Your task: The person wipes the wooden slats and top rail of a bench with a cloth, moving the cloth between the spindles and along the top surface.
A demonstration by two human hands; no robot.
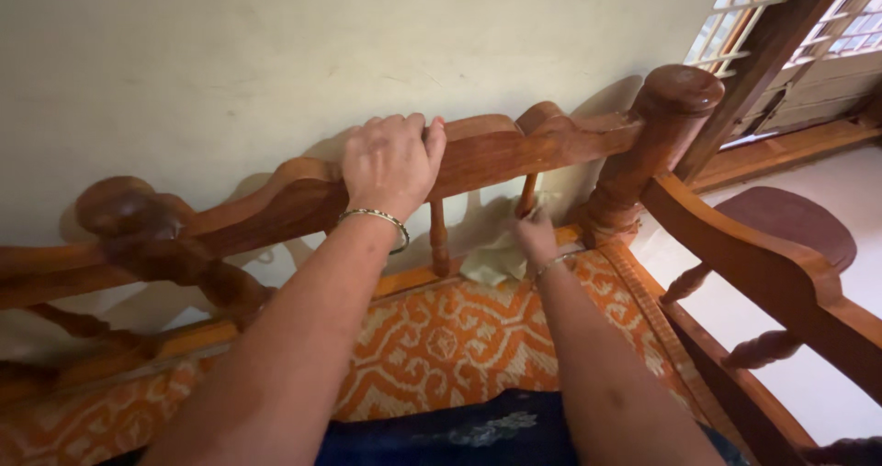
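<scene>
My left hand (390, 163) grips the carved top rail (496, 149) of a wooden bench's backrest, fingers curled over its upper edge; a thin bangle circles that wrist. Lower and to the right, my right hand (536, 236) holds a pale yellow-green cloth (491, 259) against a turned spindle (526, 195) under the rail. Part of the cloth hangs down onto the seat.
The seat carries an orange and white patterned mat (441, 346). A round corner post (657, 117) joins the armrest (763, 264) on the right. A plain cream wall (276, 52) stands right behind the backrest. A wooden window frame (781, 25) and white floor (845, 190) lie at right.
</scene>
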